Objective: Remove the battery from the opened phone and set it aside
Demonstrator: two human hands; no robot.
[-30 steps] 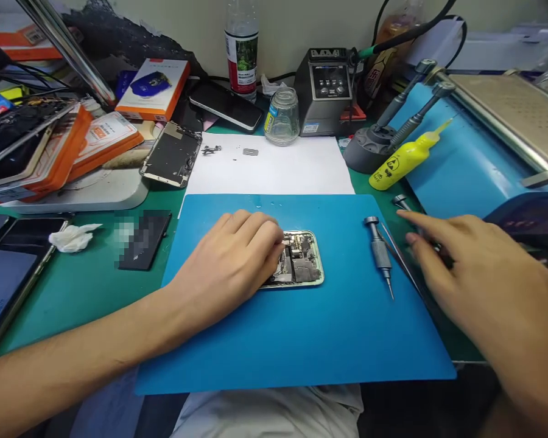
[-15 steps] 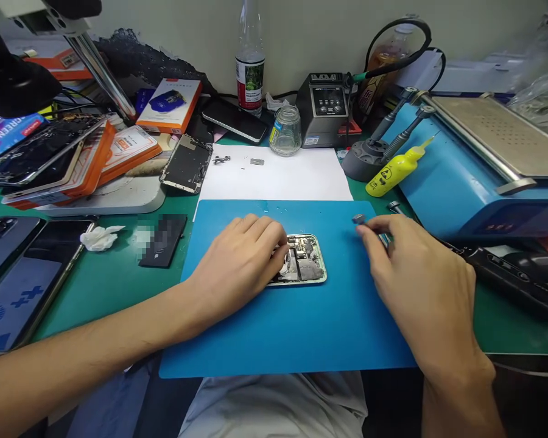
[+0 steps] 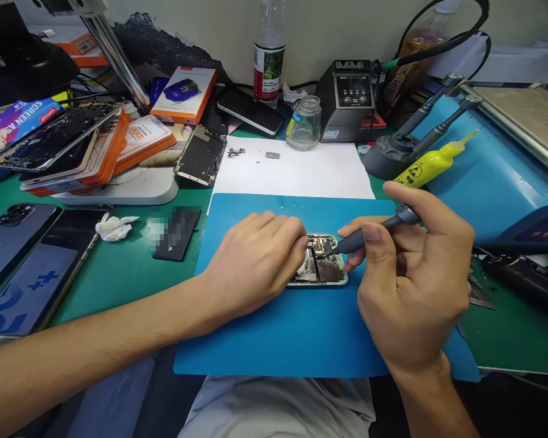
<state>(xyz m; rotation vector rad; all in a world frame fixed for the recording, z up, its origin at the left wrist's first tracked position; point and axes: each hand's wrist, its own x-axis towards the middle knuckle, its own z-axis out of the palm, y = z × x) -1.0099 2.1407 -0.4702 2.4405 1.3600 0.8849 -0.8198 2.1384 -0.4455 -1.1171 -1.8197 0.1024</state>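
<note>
An opened phone (image 3: 331, 277) with its inner boards bare lies on the blue mat (image 3: 274, 334). My left hand (image 3: 260, 261) is closed over the phone's left end, its fingers curled and covering that part. In my right hand (image 3: 415, 274) is a slim grey precision screwdriver (image 3: 354, 242), tilted, with the index finger over its back end. Its tip points down into the phone's upper middle; whether it touches a screw is too small to tell.
Behind the mat, white paper (image 3: 296, 176) carries small metal parts (image 3: 273, 156) and a glass jar (image 3: 304, 125). At left lie a black battery (image 3: 177, 234), crumpled tissue (image 3: 115, 228) and two phones (image 3: 41, 277). A yellow bottle (image 3: 432, 164) and tool stand (image 3: 390, 155) are at right.
My right hand has moved left from the mat's right edge, turned the screwdriver and brought its tip to the phone. My left hand stays on the phone. The view has shifted slightly.
</note>
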